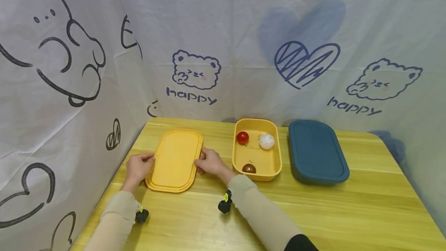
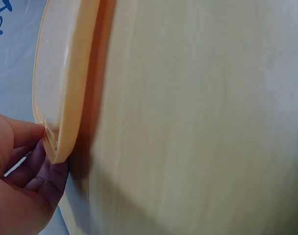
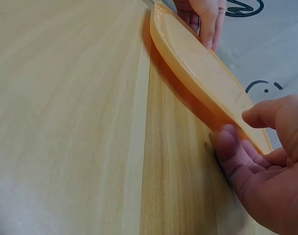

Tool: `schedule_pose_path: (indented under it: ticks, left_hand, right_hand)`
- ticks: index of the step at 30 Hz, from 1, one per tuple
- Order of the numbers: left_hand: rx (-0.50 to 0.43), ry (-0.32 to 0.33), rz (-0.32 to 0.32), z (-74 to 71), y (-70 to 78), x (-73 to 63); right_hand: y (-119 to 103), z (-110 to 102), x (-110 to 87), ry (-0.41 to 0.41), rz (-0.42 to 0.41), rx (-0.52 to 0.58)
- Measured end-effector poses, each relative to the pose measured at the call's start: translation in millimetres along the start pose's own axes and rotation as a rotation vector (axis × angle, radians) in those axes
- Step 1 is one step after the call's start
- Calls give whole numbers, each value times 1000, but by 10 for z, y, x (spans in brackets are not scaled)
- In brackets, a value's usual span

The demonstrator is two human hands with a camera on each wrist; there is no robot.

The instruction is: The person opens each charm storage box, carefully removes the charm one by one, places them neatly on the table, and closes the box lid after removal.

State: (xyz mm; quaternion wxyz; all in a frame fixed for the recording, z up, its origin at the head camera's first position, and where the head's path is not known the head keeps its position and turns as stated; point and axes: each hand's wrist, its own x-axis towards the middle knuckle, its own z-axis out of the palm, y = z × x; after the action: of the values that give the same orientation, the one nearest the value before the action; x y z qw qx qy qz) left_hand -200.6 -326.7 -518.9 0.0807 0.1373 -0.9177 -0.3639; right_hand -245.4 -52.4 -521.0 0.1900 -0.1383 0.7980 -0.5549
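A flat yellow box lid (image 1: 175,160) with a ridged rim lies between the two hands at the left of the table. My left hand (image 1: 138,167) pinches its left edge, thumb on top and fingers beneath, as the left wrist view shows with the lid (image 2: 65,83) at upper left. The right hand (image 1: 211,162) grips the opposite edge. In the right wrist view, this hand's fingers (image 3: 230,142) curl under the lid (image 3: 203,73) and the thumb lies over it. A shadow falls on the wood beside the rim.
Right of the hands stands an open yellow box (image 1: 256,178) with a red ball (image 1: 242,137), a speckled white ball (image 1: 266,141) and a brown ball (image 1: 249,168) inside. Beyond it sits a lidded dark blue box (image 1: 318,152). Printed cloth (image 1: 244,49) hangs behind the wooden table (image 1: 379,196).
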Motion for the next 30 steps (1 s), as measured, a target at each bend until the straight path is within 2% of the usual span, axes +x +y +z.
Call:
schedule_pose_path:
  ticks: [9,20,24,26,30]
  left_hand:
    - [11,-29,-2,22,-24,-9]
    - [17,-57,-6,-7,-90,-13]
    - [12,-34,39,-29,-123,-31]
    - [15,-32,76,-57,-138,-70]
    - [21,-69,135,-146,-158,-205]
  right_hand:
    - [63,23,49,-30,-7,-62]
    - [19,30,27,-32,-40,-164]
    - [12,36,-29,-18,-112,-255]
    - [25,52,-62,-4,-159,-334]
    - [47,98,-154,11,-203,-479]
